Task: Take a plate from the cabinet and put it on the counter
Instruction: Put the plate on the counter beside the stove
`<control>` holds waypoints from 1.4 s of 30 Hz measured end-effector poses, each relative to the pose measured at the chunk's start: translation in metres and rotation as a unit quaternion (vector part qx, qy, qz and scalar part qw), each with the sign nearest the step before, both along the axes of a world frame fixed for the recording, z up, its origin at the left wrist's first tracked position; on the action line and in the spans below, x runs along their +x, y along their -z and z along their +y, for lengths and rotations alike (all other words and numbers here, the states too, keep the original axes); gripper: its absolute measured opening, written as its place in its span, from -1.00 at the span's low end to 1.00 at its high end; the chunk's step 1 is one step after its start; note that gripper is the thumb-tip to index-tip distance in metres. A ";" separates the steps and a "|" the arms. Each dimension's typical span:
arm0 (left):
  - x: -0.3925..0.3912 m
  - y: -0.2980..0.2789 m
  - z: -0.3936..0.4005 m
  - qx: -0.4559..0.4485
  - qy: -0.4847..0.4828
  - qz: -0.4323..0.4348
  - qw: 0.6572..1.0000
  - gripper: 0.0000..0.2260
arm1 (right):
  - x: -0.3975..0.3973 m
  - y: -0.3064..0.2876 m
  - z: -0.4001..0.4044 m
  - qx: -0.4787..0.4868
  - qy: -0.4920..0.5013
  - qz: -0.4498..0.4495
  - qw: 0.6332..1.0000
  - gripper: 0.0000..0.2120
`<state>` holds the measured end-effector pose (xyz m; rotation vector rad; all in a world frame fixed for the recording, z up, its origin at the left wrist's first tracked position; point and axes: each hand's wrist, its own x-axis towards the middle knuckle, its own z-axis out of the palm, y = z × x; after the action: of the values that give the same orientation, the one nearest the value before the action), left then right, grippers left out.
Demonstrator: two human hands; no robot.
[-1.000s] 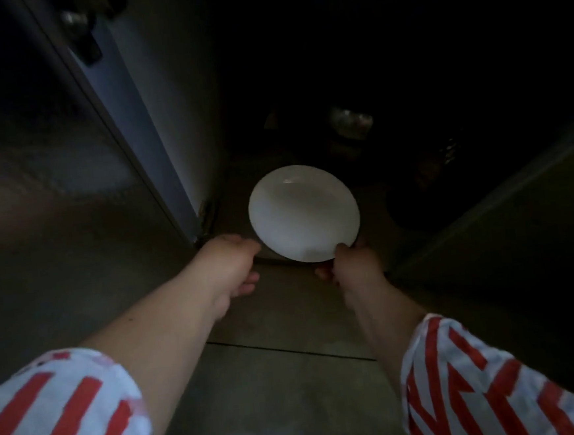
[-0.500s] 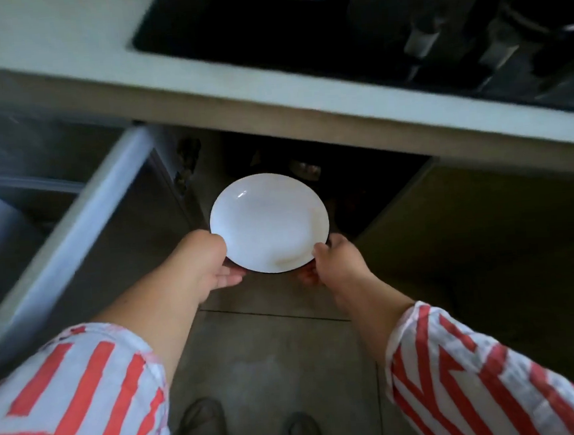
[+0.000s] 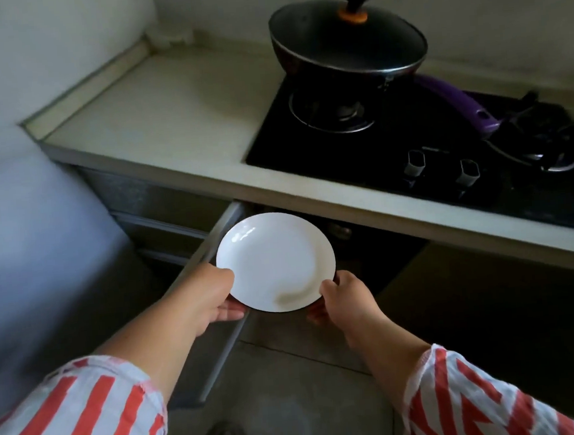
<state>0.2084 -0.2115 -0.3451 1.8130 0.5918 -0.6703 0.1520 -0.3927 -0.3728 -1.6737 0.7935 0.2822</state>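
A round white plate (image 3: 275, 261) hangs in the air below the counter's front edge, in front of the dark open cabinet (image 3: 378, 254). My left hand (image 3: 213, 297) grips its left rim, thumb on top and fingers underneath. On the lower right rim sits my right hand (image 3: 345, 297), holding it the same way. The pale counter (image 3: 174, 113) stretches above and behind the plate, with bare surface to the left of the stove.
A black lidded wok (image 3: 347, 44) with a purple handle sits on the black gas stove (image 3: 410, 145), right of the bare counter. The open cabinet door (image 3: 216, 291) juts out under my left hand. White wall at left, tiled floor below.
The plate has come out of the dark cabinet and risen toward counter height, still held in both hands. The view has lifted from the cabinet floor to the counter and stove.
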 end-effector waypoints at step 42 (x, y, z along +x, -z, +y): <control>0.320 -0.007 0.107 -0.280 -0.153 -0.119 0.940 -0.74 | 0.357 -0.017 0.117 0.040 0.100 -0.092 0.990 -0.82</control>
<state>0.5282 -0.1042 -0.3378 1.2098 0.4477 -0.3499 0.5095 -0.2758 -0.3556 -1.5077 0.7929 0.0182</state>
